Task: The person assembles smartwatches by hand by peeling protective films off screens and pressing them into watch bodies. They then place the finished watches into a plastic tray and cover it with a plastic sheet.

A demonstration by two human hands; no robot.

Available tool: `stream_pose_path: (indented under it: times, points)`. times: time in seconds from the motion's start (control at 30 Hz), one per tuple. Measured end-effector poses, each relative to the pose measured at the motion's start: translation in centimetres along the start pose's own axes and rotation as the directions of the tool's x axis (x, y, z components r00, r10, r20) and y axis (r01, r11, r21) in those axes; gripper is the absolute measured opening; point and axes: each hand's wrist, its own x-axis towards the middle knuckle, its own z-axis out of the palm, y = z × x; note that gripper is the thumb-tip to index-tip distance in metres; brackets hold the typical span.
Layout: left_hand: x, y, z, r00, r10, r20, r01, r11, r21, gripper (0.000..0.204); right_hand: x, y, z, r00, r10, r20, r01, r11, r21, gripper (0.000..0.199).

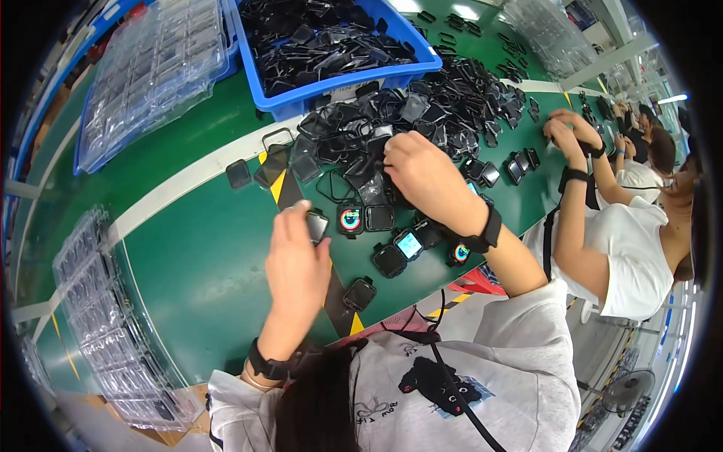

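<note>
My left hand (295, 256) is closed around a small square smartwatch body (317, 226) with a pale screen. Over the near edge of a heap of black watch frames and clear films (452, 105) is my right hand (429, 177), its fingers curled together; whatever they pinch is hidden. Between my hands lies a lit smartwatch (350, 218) with a coloured ring, beside a dark one (380, 218). Nearer to me are a smartwatch with a light-blue screen (409, 245), a dark one (388, 261) touching it, and a separate dark one (359, 294).
A blue bin (343, 87) full of black frames stands behind the heap. Stacked clear trays lie at the far left (154, 75) and near left (113, 324) of the green table (199, 226). To my right, a co-worker's hands (572, 135) work over the same table.
</note>
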Motion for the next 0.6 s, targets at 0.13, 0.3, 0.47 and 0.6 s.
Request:
stream_pose_path:
  times: [0.13,0.3,0.47,0.6]
  points:
    - [-0.1,-3.1,-0.8,0.991,-0.133,0.01,0.11,0.774,-0.623,0.054,-0.2,-0.2,-3.1,0.97,0.242,-0.027,-0.213,0.899,0.382,0.009]
    - [-0.1,-1.4,-3.2,0.992,-0.123,0.002,0.051,0.394,-0.918,0.059,-1.2,-3.8,-5.4,0.876,-0.142,-0.46,0.337,0.863,0.376,0.018]
    - [0.0,0.5,-4.0,0.99,-0.11,0.092,0.118,0.253,-0.96,0.052,-1.7,-6.2,-5.1,0.75,-0.245,-0.614,0.504,0.814,0.29,0.019]
    - [-0.2,-0.1,-3.6,0.997,-0.04,0.073,0.08,0.218,-0.973,0.048,-1.1,-6.6,-5.0,0.741,-0.256,-0.621,0.519,0.806,0.287,0.019]
